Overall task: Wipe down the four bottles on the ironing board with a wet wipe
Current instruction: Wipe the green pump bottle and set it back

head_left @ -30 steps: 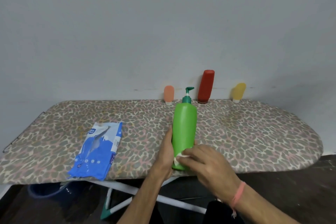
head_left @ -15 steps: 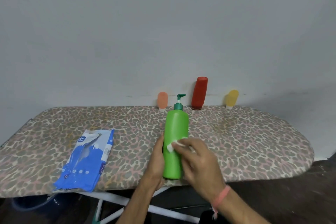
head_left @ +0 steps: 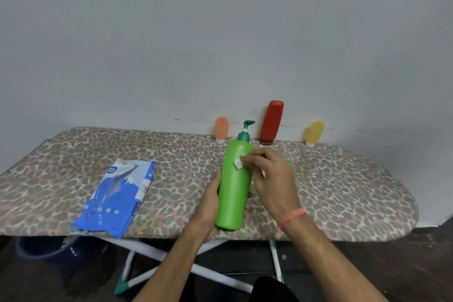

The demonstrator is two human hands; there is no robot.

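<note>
Since the earlier frame the wet wipe (head_left: 238, 164) has climbed to the green pump bottle (head_left: 234, 186) shoulder, centre frame, pinched by the right hand (head_left: 272, 179). Left hand (head_left: 210, 206) grips the base. Advise rotating the bottle, covering every side.

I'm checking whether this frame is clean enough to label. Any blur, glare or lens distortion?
Head view: soft, even light, no glare; wide-angle bend curves the ironing board edge; green bottle and both hands look slightly soft; blue wipe pack print is unreadable.
</note>
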